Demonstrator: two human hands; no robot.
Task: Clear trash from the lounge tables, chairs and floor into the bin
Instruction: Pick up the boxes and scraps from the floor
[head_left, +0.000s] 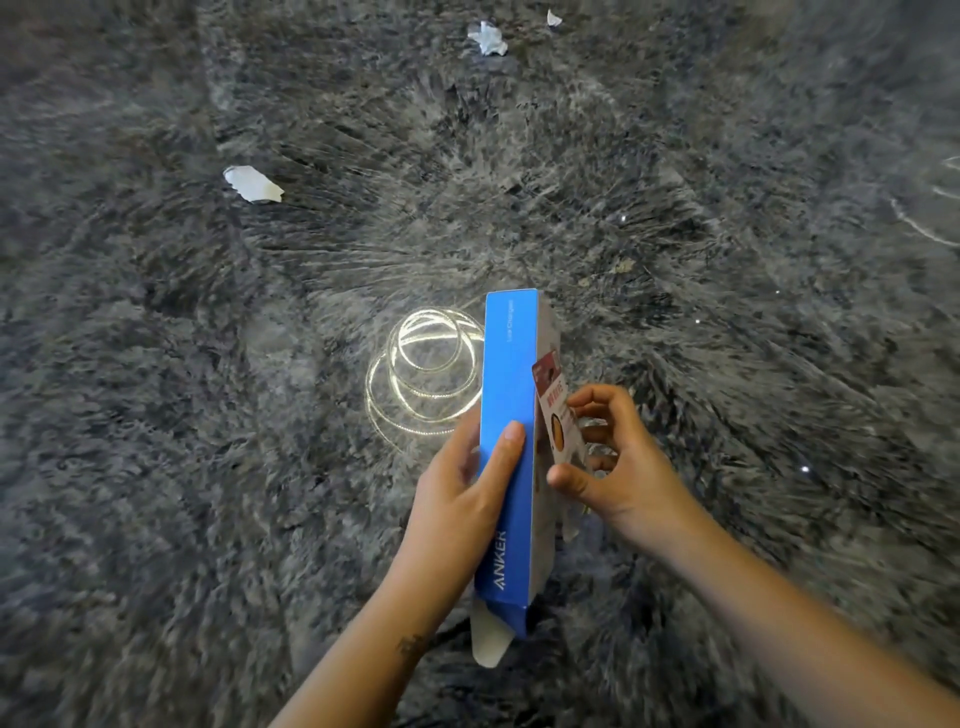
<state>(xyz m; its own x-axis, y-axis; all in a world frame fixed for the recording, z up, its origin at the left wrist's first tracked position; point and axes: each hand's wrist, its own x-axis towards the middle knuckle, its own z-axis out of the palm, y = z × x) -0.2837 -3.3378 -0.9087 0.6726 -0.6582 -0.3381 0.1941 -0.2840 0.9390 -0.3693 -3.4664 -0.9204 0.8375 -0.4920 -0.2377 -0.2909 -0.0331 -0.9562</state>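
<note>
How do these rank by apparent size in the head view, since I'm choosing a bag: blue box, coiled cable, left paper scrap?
1. blue box, held nearest the camera, which inflates it.
2. coiled cable.
3. paper scrap, farther off, true size unsure.

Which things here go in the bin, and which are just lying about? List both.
For the bin: box, held by the left hand; wrapper, pinched by the right hand; three paper scraps on the rug.
Lying about: coiled cable, likely not trash.
</note>
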